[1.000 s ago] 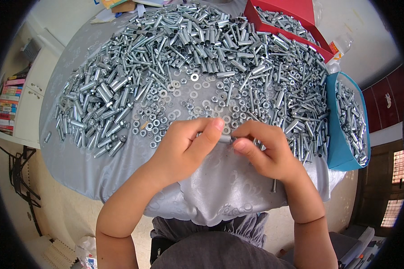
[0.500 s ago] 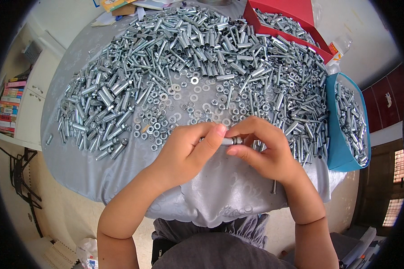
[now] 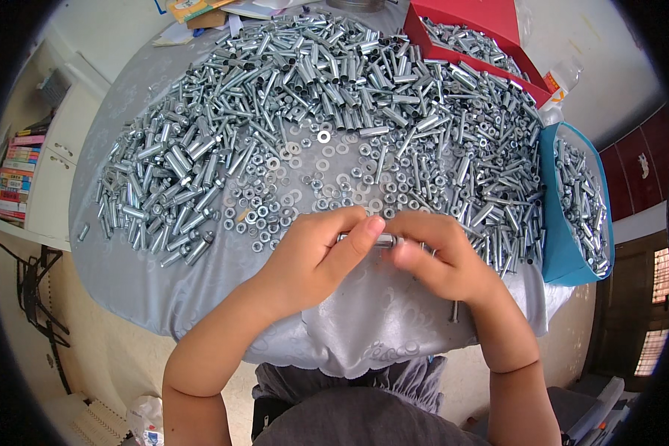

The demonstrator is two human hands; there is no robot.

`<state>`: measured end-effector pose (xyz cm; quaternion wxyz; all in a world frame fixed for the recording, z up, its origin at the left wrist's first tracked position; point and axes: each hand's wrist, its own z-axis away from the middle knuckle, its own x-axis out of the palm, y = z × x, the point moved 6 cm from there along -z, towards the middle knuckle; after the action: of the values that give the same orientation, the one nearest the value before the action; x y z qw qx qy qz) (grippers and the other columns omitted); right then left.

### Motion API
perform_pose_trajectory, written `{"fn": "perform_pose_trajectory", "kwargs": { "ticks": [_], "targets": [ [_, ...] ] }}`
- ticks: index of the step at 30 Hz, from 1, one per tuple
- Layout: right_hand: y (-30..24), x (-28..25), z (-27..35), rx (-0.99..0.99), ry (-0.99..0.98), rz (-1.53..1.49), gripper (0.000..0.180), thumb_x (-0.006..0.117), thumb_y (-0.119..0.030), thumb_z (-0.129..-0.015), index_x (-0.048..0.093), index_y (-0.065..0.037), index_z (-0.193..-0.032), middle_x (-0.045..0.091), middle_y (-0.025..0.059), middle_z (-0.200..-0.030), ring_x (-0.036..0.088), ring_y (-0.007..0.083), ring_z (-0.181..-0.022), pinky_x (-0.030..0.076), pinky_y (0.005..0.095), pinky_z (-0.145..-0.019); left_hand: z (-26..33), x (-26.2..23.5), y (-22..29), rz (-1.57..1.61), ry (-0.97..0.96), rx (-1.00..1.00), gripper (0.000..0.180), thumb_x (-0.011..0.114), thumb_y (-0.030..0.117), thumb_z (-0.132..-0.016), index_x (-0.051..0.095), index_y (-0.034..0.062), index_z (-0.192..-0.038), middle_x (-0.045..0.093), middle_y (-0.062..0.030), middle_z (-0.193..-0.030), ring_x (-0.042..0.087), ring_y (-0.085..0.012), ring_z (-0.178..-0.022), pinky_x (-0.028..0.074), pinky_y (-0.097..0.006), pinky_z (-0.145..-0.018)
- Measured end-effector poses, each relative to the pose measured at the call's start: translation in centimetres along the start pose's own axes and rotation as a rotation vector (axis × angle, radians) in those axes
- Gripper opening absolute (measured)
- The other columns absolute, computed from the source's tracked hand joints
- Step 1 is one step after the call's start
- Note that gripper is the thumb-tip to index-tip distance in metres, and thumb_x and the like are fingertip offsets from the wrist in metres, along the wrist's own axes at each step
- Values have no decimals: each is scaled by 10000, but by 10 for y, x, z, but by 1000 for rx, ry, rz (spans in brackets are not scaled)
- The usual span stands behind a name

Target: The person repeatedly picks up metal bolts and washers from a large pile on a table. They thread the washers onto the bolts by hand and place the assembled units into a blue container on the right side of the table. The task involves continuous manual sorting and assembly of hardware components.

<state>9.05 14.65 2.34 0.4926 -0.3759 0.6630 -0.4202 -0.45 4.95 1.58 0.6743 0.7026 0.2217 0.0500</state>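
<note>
Between the thumb and fingers of my left hand (image 3: 334,249) a silvery expansion bolt (image 3: 384,241) lies roughly level, its left part hidden by the grip. My right hand (image 3: 442,256) is closed at the bolt's right end, index finger over it and thumb against it. That thumb is smeared by motion, and the end it touches is mostly covered. Below my right palm a long thin bolt (image 3: 454,311) sticks out; whether the hand holds it or it lies on the cloth I cannot tell. Just beyond my fingers lie loose nuts (image 3: 256,211) and flat washers (image 3: 324,137).
A grey tablecloth (image 3: 275,338) covers the round table. Metal sleeves (image 3: 342,70) heap at the back, with assembled expansion bolts (image 3: 175,160) on the left and thin bolts (image 3: 498,167) on the right. A red box (image 3: 477,61) and a teal bin (image 3: 548,215) hold more metal parts.
My right thumb has moved up and right over the bolt's end, covering the nut end that showed before. The left hand keeps its grip, shifted slightly.
</note>
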Motion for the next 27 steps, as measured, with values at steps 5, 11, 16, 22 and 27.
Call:
{"fn": "perform_pose_trajectory", "kwargs": {
  "ticks": [5,11,16,22,27],
  "targets": [
    [0,-6,-1,-35,89,208,202,702,-164,-745,585,-25,-835,533,53,-714,509,133,-576,423,242,-512,-1,-3,-5,40,17,-9,378,448,338,-922,502,9,-744,407,-28,-580,357,-82,-558,336,-253,-514],
    [-11,-3,-2,-39,180,150,218,664,-191,-783,569,5,-766,507,88,-628,490,177,-539,387,283,-487,0,-3,-7,37,15,3,395,446,356,-918,496,10,-735,403,-31,-573,367,-97,-546,337,-264,-513],
    [3,-2,-1,-15,-18,129,225,619,-178,-819,554,20,-734,490,91,-594,469,190,-509,376,294,-484,-1,1,-2,-69,-68,14,387,449,357,-914,537,9,-770,443,-58,-567,404,-127,-523,346,-276,-501],
    [-6,-1,-3,5,9,131,264,575,-206,-851,546,19,-717,482,75,-564,462,152,-517,377,290,-496,0,-2,-1,-52,-37,5,377,452,355,-912,556,11,-798,464,-89,-573,417,-162,-507,354,-289,-495],
    [12,-1,3,191,-17,-78,255,559,-213,-867,555,4,-732,494,52,-577,463,130,-536,382,272,-511,-1,0,-3,-99,-47,16,367,452,340,-914,557,8,-799,486,-85,-579,438,-162,-509,358,-290,-495]
  ]
}}
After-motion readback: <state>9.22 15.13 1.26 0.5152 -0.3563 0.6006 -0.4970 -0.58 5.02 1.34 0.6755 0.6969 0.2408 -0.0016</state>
